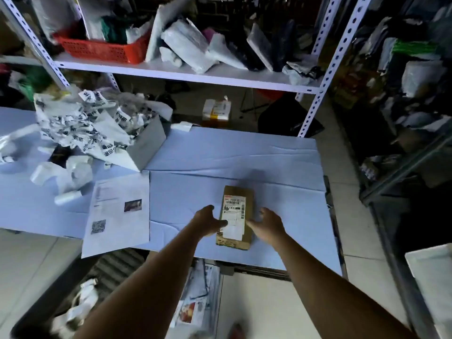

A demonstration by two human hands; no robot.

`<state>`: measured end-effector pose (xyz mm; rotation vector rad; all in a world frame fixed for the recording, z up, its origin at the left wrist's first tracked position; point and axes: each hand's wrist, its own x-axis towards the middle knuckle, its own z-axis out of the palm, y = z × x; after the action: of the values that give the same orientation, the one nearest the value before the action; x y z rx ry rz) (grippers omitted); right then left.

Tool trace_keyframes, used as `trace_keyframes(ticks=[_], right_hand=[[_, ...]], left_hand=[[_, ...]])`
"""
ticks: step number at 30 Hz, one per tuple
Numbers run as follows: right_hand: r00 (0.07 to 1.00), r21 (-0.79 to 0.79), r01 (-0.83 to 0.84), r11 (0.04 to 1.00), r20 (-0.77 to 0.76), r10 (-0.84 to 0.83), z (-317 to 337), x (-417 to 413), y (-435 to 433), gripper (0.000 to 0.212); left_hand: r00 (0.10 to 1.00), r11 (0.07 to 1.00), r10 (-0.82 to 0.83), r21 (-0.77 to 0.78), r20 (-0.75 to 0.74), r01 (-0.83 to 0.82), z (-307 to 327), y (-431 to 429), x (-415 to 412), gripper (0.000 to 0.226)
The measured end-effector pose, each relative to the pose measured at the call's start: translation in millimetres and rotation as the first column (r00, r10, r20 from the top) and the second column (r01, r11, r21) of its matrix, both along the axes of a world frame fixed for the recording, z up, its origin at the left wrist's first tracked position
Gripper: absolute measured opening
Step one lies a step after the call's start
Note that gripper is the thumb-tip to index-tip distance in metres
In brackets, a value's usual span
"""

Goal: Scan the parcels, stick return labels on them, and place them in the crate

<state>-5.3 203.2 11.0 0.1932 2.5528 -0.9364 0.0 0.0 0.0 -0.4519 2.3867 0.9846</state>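
A small brown cardboard parcel (pixel 241 196) lies flat on the white table (pixel 281 192), with a white barcoded shipping label on its top. My left hand (pixel 208 222) is at the parcel's left edge, and one of its digits lies across the lower part of the label. My right hand (pixel 266 223) is at the parcel's right edge, thumb pointing at the box and fingers loosely spread. Neither hand clearly grips the parcel. A dark crate (pixel 56 304) holding white parcels sits on the floor at the lower left.
A printed sheet with a QR code (pixel 117 216) lies left of the parcel. A grey box (pixel 149 145) overflowing with printed label strips stands at the back left, amid crumpled wrapping. Metal shelving (pixel 186 74) packed with bagged parcels rises behind the table.
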Motion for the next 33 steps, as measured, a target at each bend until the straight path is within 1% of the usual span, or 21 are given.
trace_keyframes(ticks=[3,4,7,9,11,15,18,22,26,30,32,33], right_hand=[[1.000,-0.045,-0.011,0.999,0.023,0.012,-12,-7,-5,0.044],[0.999,-0.059,-0.016,0.998,0.044,0.019,-16,-7,-7,0.043],[0.999,-0.112,0.024,0.993,0.047,-0.019,-29,-6,-14,0.040],[0.998,-0.129,0.058,0.990,0.028,-0.054,-33,-5,-14,0.036],[0.997,-0.141,0.072,0.987,0.020,-0.069,-35,-6,-14,0.035],[0.996,-0.179,0.080,0.981,0.048,-0.073,-32,-10,-12,0.039],[0.997,-0.180,0.072,0.981,0.019,-0.069,-25,-14,-9,0.040],[0.995,-0.189,0.084,0.978,-0.034,-0.092,-7,-15,-1,0.035],[0.980,-0.215,0.173,0.961,-0.059,-0.190,15,-5,12,0.040],[0.936,-0.223,0.327,0.918,-0.056,-0.347,38,20,29,0.045],[0.898,-0.224,0.412,0.883,-0.065,-0.435,51,41,39,0.047],[0.877,-0.225,0.451,0.864,-0.069,-0.476,56,51,44,0.049]], left_hand=[[0.993,0.987,0.078,0.130,0.092,-0.090,-13,5,0,0.093],[0.992,0.984,0.083,0.153,0.093,-0.096,-19,7,2,0.090],[0.996,0.977,0.078,0.196,0.052,-0.087,-34,13,6,0.073],[0.995,0.971,0.098,0.218,0.026,-0.102,-35,14,5,0.067],[0.994,0.967,0.104,0.234,0.014,-0.104,-32,14,4,0.064],[0.998,0.974,0.046,0.222,-0.043,-0.035,-27,14,-2,0.058],[0.997,0.973,0.017,0.230,-0.069,0.000,-20,15,-5,0.057],[0.988,0.977,-0.067,0.191,-0.140,0.094,2,23,-9,0.060],[0.962,0.964,-0.177,0.161,-0.206,0.211,23,34,-14,0.062],[0.897,0.910,-0.346,0.136,-0.276,0.393,42,51,-14,0.064],[0.851,0.856,-0.428,0.166,-0.305,0.490,48,64,-10,0.063],[0.845,0.837,-0.441,0.203,-0.302,0.509,50,71,-7,0.061]])
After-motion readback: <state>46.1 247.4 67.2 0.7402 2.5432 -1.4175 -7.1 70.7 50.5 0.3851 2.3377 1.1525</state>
